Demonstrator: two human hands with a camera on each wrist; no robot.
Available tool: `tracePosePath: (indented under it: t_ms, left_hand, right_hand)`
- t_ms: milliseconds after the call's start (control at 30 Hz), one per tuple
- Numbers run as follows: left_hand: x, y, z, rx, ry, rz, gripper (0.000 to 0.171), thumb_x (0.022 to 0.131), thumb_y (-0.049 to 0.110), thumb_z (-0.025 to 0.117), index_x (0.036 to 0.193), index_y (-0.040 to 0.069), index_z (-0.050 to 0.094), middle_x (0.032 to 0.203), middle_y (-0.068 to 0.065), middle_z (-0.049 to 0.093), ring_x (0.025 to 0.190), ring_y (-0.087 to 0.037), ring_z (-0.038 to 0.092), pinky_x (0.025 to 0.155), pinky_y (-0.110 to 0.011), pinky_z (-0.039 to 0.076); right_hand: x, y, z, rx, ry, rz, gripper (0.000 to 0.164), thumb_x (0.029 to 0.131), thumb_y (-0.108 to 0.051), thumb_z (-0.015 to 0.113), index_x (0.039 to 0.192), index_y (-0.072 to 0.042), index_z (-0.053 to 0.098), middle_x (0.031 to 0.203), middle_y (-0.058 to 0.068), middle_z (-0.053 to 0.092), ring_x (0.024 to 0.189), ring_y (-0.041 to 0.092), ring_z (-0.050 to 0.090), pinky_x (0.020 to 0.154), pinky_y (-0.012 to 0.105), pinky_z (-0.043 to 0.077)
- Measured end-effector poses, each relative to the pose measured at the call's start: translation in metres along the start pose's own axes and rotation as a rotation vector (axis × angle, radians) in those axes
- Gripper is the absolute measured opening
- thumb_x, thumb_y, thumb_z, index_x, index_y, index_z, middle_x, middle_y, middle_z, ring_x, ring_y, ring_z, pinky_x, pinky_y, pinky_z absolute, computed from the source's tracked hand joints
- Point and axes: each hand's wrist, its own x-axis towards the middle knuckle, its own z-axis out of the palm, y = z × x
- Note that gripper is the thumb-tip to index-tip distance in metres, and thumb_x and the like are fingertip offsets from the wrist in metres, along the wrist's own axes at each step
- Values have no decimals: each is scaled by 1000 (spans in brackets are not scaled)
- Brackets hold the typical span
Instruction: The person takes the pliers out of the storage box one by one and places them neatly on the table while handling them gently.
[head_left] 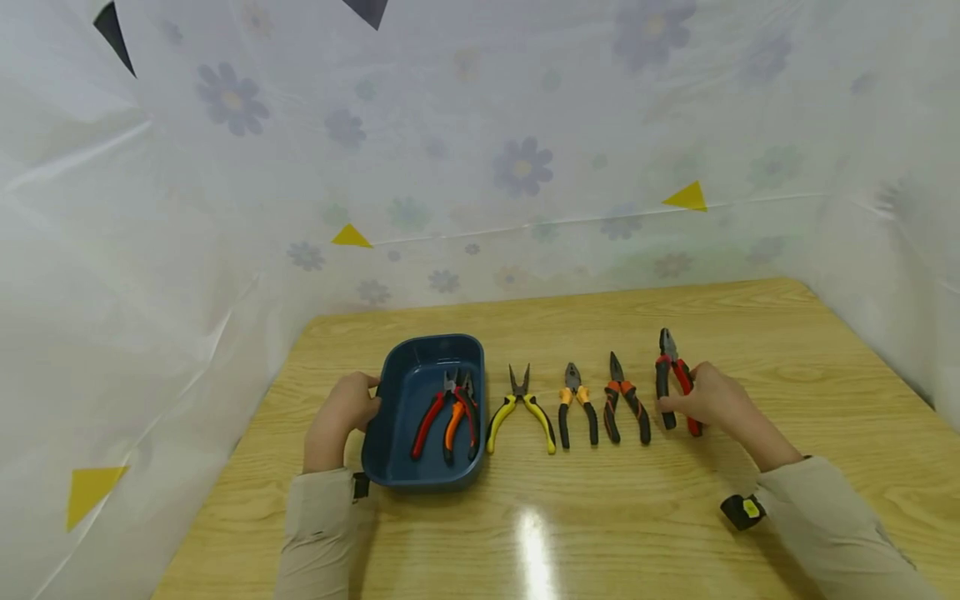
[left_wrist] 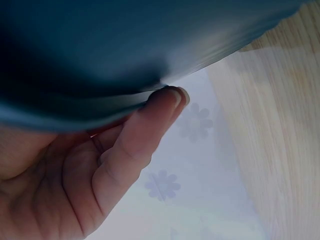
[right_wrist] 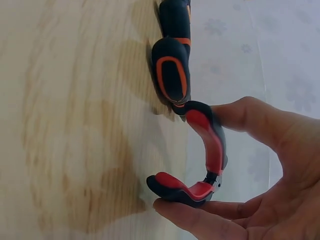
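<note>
My left hand [head_left: 347, 410] holds the left side of a dark blue tray [head_left: 423, 482], fingertips at its wall in the left wrist view. Inside lie red-handled pliers [head_left: 427, 427] and orange-and-black pliers [head_left: 453, 429], partly overlapping. My right hand [head_left: 712, 398] grips red-and-black pliers [head_left: 663, 372] at the right end of a row, thumb on one handle and fingers on the other. Their handles are spread and the jaws point away from me. In the right wrist view, those pliers [right_wrist: 214, 145] appear handle-ends first.
Between tray and right hand stand yellow long-nose pliers [head_left: 519, 400], yellow-and-black pliers [head_left: 573, 392] and orange-and-black long-nose pliers [head_left: 620, 387], lying side by side. The wooden table [head_left: 615, 517] meets a flowered plastic sheet [head_left: 480, 200] behind it.
</note>
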Motion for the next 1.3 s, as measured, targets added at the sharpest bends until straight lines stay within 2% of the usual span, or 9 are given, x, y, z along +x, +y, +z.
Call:
tracePosePath:
  t_ms: [267,467,600,667,867,1100,1300]
  left_hand:
    - [0,-1,-1,5,0,-4,44,90,-2,49,131,-18,47,47,-3,47,44,-14,57,51,-29,53]
    - [0,0,-1,11,-3,-13,44,90,-1,50,131,-17,47,47,-3,48,47,-20,61,51,-28,52]
    - [0,1,-2,19,-3,-8,44,91,-1,49,131,-18,47,50,-7,52,48,-21,62,52,-29,53]
    - [0,1,-2,18,-2,-3,44,91,-1,49,131,-18,47,51,-8,54,48,-19,61,52,-29,53]
    - [-1,2,-3,9,-4,-6,44,90,-2,49,131,-18,47,48,-4,49,45,-16,58,50,-28,52]
    - [-1,2,-3,9,-7,-5,43,92,-1,49,132,-18,47,47,-3,46,45,-20,58,50,-28,52]
    - [1,1,-1,3,-13,-22,43,92,-1,50,132,-17,47,55,-11,56,49,-22,63,53,-30,54]
  right_hand:
    - [-3,-3,5,-47,-16,-40,57,82,-36,73,93,12,46,61,4,39,50,14,35,48,29,32]
    - [-2,-5,6,-106,-20,-56,55,80,-36,73,90,11,47,65,5,39,50,14,34,47,28,31]
    - [0,-6,8,-133,-13,-59,43,79,-34,73,77,0,47,59,2,37,48,12,32,46,27,30]
    - [1,-7,8,-152,-11,-63,41,79,-33,72,75,-2,46,59,2,38,49,13,35,46,26,30]
    - [1,-10,7,-189,-12,-63,44,80,-32,74,81,4,49,65,9,47,53,18,43,48,28,34]
    - [3,-12,8,-215,-23,-43,58,79,-33,75,96,15,47,77,19,52,63,27,48,52,34,39]
    - [4,-13,8,-265,-48,-36,77,78,-34,77,109,25,39,92,35,50,77,39,54,62,44,47]
